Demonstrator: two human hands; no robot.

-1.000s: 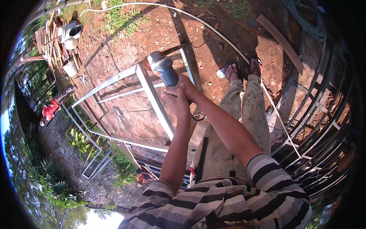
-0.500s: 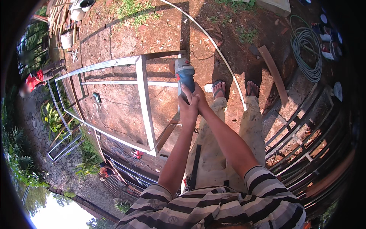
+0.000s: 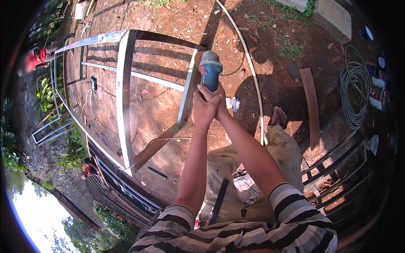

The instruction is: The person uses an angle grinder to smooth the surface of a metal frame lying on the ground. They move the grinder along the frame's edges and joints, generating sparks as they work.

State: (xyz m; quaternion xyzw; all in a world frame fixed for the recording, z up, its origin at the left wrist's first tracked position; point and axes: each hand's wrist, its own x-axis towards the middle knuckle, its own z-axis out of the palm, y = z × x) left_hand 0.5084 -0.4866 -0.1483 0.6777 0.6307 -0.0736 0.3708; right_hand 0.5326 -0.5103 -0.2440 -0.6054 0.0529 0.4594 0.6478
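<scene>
Both my hands are wrapped round a blue and grey angle grinder [image 3: 211, 72], held out in front of me. My left hand [image 3: 203, 109] grips the rear of its body, and my right hand [image 3: 219, 101] closes over the same part, the fingers overlapping. The brownish grinding disc [image 3: 198, 59] is at the top end of a metal bar [image 3: 187, 95] of a large rectangular metal frame [image 3: 123, 84]. Whether the disc touches the bar is hard to tell. The grinder's head hides part of that corner.
A pale hose [image 3: 251, 71] curves over the dirt to my right. Beyond it lie a wooden plank [image 3: 310, 105] and a coiled green hose [image 3: 354, 90]. A dark metal grille [image 3: 333, 173] stands at lower right. A cable [image 3: 162, 140] crosses the frame. A person in red [image 3: 34, 60] is at far left.
My view has shifted, and the frame sits further left in it. The grinder remains in both hands at the frame's corner. My left leg has moved, and its foot no longer shows.
</scene>
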